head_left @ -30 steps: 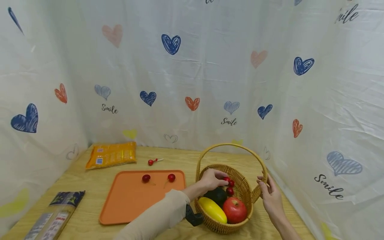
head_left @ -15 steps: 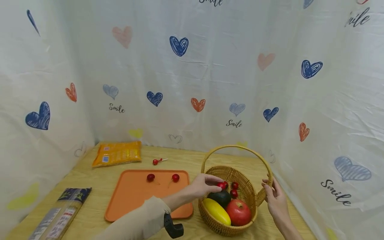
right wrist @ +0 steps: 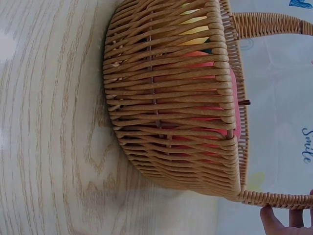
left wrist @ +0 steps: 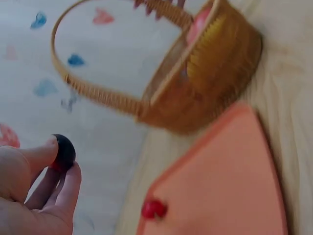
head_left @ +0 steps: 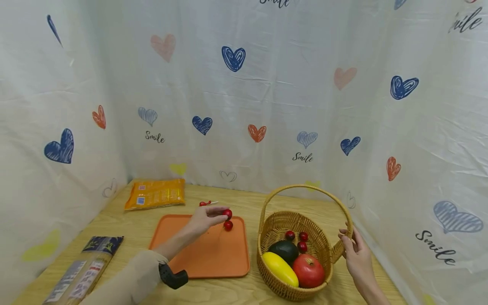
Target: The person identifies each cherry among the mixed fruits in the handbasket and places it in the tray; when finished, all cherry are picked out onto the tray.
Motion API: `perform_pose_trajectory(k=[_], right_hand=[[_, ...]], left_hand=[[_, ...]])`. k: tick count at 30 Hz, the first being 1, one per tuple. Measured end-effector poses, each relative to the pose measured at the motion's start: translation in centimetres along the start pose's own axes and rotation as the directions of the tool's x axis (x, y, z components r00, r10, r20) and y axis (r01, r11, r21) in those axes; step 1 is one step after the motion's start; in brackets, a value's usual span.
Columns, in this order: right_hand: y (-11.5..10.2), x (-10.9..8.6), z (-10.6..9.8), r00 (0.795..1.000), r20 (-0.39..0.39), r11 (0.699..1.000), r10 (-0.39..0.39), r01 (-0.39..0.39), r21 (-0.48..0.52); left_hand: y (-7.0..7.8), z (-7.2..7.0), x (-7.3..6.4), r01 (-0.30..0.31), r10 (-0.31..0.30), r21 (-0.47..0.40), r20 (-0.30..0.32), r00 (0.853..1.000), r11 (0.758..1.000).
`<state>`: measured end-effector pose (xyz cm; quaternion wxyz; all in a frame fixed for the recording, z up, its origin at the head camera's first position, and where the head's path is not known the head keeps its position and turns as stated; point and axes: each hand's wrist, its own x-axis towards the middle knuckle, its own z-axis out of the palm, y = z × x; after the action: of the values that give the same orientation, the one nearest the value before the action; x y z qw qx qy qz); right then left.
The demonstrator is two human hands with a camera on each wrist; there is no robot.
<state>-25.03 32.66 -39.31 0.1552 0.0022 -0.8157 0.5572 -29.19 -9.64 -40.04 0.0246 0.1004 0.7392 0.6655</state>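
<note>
My left hand [head_left: 206,220] pinches a dark red cherry [head_left: 227,214] between thumb and fingertips, above the back of the orange tray [head_left: 232,262]. In the left wrist view this cherry [left wrist: 64,152] looks nearly black on top. Another cherry [head_left: 228,225] lies on the tray just below it. My right hand [head_left: 358,256] holds the handle [head_left: 347,218] of the wicker basket [head_left: 282,292] at its right side. Inside are a pomegranate [head_left: 309,271], a long yellow fruit [head_left: 280,270], a dark green avocado-like fruit [head_left: 284,251] and three cherries [head_left: 302,246].
An orange packet [head_left: 155,195] lies at the back left of the wooden table [head_left: 213,292]. Nearer, at the left, is a clear pack of noodles [head_left: 85,269]. Behind the tray sits a small red item [head_left: 204,203] with a pale stem, partly covered by my left hand. Curtains surround the table.
My left hand has come out of the basket and moved left over the tray, carrying a cherry. My right hand still holds the handle. The head view has turned slightly left.
</note>
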Motion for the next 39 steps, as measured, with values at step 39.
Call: perform_pose_trajectory(k=[39], right_hand=[[0.1,0.0,0.1,1.0,-0.011,0.999,-0.024,0.024,0.023]], left_hand=[[-8.1,-11.4,-3.2,0.17,0.048,0.59,-0.336,0.941,0.789]])
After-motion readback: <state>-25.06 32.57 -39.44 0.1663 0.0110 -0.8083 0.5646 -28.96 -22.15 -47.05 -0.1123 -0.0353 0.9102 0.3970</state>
